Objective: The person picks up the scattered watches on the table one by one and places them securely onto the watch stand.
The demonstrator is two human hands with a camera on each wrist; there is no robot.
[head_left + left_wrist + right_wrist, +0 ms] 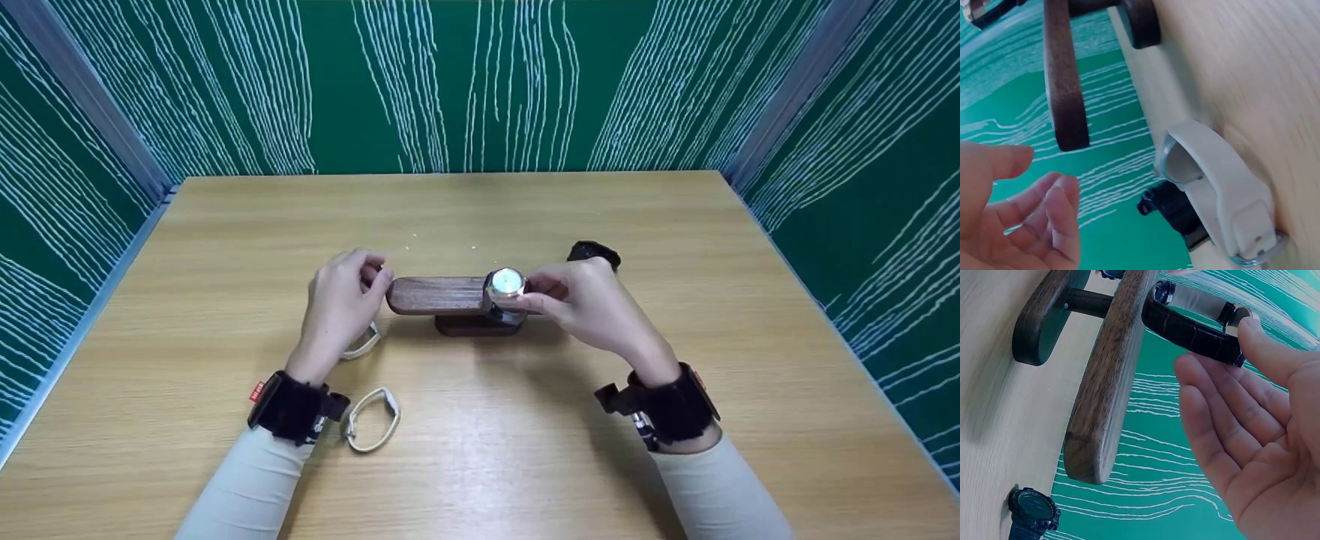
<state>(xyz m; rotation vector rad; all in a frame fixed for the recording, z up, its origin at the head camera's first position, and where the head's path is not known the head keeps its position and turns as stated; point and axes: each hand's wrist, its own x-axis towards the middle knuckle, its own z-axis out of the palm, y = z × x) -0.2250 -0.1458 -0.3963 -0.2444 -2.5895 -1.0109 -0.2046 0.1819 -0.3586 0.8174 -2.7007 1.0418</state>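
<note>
A dark wooden T-shaped watch stand (435,295) stands mid-table. Around the right part of its bar hangs a wristwatch (508,282) with a bright round dial and a black strap. My right hand (600,307) pinches this watch, thumb on the case and fingers under the black strap (1196,334). Just off the bar's left end is my left hand (341,296). The left wrist view shows its fingers (1061,208) loosely bent, holding nothing, a gap between them and the wooden bar (1067,101).
A white-strapped watch (373,420) lies on its side near the left forearm. Another pale strap (365,346) shows partly beneath the left hand. Beyond the right hand is a chunky black watch (595,251). Green walls with white lines enclose the table.
</note>
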